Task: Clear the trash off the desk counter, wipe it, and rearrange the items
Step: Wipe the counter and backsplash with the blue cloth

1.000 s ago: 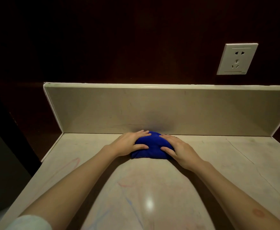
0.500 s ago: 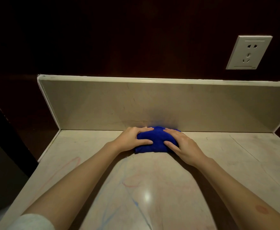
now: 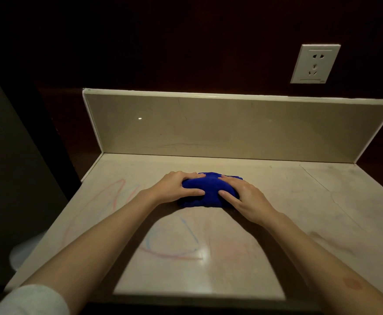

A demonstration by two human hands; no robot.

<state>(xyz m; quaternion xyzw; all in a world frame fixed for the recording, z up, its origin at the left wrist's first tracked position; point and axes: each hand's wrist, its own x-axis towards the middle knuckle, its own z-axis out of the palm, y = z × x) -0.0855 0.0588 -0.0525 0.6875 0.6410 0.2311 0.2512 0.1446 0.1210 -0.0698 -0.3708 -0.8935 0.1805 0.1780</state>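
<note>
Both my hands are pressing down on the blue cloth (image 3: 205, 189), which is sitting bunched on the counter (image 3: 277, 201) roughly mid-depth. My left hand (image 3: 177, 186) is cupping its left side with fingers curled over the top and the thumb along the near edge; my right hand (image 3: 243, 196) is lying on its right side, fingers fairly straight and spread, pushing rather than pinching.

A second ago the cloth was jammed against the foot of the backsplash (image 3: 231, 126); now I am dragging it back toward myself, so a strip of counter beyond my fingers is showing again. I judge this to be a return stroke of the wiping step, with plenty left: nearer me than the cloth, red and blue scribbles (image 3: 170, 251) are crossing the surface (more faint red loops are lying off to my left).

Above and right of my right hand, the white wall socket (image 3: 315, 63) is carrying no readable lettering, and no brand shows anywhere.
</note>
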